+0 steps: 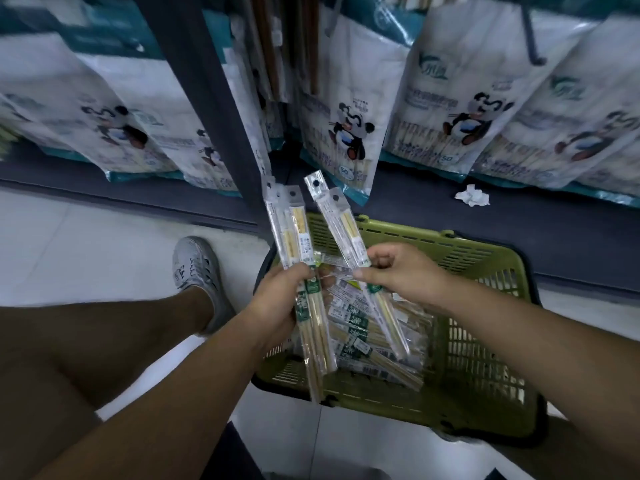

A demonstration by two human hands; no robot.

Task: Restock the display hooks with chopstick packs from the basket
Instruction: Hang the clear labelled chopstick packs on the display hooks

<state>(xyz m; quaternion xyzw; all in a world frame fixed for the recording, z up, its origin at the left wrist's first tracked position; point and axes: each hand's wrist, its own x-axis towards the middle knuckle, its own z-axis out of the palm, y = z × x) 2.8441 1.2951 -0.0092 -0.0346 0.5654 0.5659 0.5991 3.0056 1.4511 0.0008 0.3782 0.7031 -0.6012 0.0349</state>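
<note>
Head | left hand point(277, 301) grips chopstick packs point(292, 230) | right hand point(398, 271) pinches other packs point(346, 226) | basket point(485, 258) partly hidden | hanging bags point(346, 126) blurred

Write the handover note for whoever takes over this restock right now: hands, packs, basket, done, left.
Left hand: grips a bundle of clear-wrapped bamboo chopstick packs with green labels above the basket.
Right hand: pinches more such packs, fanned beside the left bundle.
Green slatted plastic basket: on the floor, with many loose packs inside.
Done: packs picked out and in hand; none of these hung.
Left: probably hang them up by the long hanging packs on the rack, then work through the basket.
</note>
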